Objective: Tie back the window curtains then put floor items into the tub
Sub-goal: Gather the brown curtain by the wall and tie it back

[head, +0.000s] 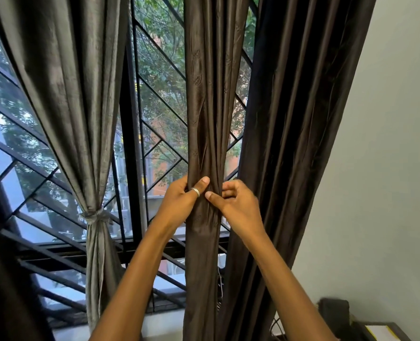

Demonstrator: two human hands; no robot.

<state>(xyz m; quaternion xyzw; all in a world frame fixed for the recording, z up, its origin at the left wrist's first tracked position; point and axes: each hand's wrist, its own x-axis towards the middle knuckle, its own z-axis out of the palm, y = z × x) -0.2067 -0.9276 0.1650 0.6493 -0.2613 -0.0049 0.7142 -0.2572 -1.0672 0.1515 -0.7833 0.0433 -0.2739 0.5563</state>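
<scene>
A dark brown curtain (209, 99) hangs bunched into a narrow column in the middle of the window. My left hand (182, 200), a ring on its thumb, grips the bunch from the left at about mid-height. My right hand (233, 203) pinches the same folds from the right, its thumb meeting the left thumb. To the left, a grey curtain (66, 94) is gathered and tied by a fabric band (93, 215). Another dark curtain (295, 134) hangs loose at the right. No tub or floor items are in view.
Behind the curtains stands a window with a black metal grille (155, 134) and trees outside. A pale wall (386, 168) fills the right side. A dark object and a box edge (376, 328) show at the lower right corner. The white sill (159, 323) runs below.
</scene>
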